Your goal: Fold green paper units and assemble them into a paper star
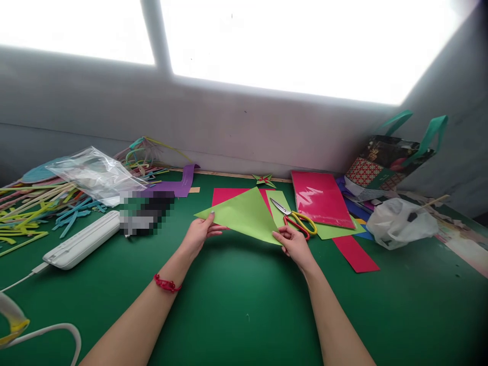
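A light green sheet of paper (244, 213), triangular in outline, is stretched between my two hands above the table. My left hand (202, 233) pinches its left part between thumb and fingers. At the lower right corner, my right hand (293, 244) grips the same paper. Behind the sheet lies red paper (224, 194), partly covered by it. Scissors (292, 216) with one red and one yellow handle rest just beyond my right hand, over a green paper strip (280, 201). Farther back sits a folded green and red paper star (264, 180).
Red paper in a clear sleeve (322, 198) lies right of the scissors, near a red strip (356, 254). A white plastic bag (400, 221) and a patterned tote bag (385, 162) stand at right. At left are a white power strip (84, 241), colourful pipe cleaners (26, 213) and purple paper (179, 188).
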A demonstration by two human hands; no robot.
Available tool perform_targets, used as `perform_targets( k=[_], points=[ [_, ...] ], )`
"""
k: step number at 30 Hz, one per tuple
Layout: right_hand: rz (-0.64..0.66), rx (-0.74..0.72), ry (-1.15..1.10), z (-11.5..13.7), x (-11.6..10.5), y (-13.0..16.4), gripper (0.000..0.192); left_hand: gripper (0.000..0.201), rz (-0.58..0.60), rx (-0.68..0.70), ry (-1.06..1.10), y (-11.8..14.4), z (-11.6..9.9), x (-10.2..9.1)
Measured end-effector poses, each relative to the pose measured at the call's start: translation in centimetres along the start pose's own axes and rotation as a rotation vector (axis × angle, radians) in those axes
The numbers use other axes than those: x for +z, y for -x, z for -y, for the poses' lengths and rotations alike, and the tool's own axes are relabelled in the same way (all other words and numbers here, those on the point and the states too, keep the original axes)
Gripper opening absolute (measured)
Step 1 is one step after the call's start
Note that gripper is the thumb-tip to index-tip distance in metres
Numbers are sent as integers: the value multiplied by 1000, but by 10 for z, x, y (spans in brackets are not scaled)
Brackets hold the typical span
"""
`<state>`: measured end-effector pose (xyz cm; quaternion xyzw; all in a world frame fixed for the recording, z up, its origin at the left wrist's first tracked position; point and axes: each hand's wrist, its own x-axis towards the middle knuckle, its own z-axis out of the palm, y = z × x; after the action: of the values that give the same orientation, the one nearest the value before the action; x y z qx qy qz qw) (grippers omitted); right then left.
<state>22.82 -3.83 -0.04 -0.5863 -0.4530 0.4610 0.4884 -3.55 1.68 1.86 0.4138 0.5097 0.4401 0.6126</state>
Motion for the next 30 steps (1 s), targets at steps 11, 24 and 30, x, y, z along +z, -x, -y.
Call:
perform_targets(
  k=[11, 24, 30],
  points=[
    [-77, -72, 93, -13, -20, -11, 50, 36, -60, 193, -210, -8, -3, -29],
    [-130, -169, 147, -20, -20, -17, 38, 33, -33, 320, -463, -16, 6, -34],
    [-179, -179, 123, -23, -22, -20, 41, 34, 78, 411, -557, -15, 10, -26]
  ],
)
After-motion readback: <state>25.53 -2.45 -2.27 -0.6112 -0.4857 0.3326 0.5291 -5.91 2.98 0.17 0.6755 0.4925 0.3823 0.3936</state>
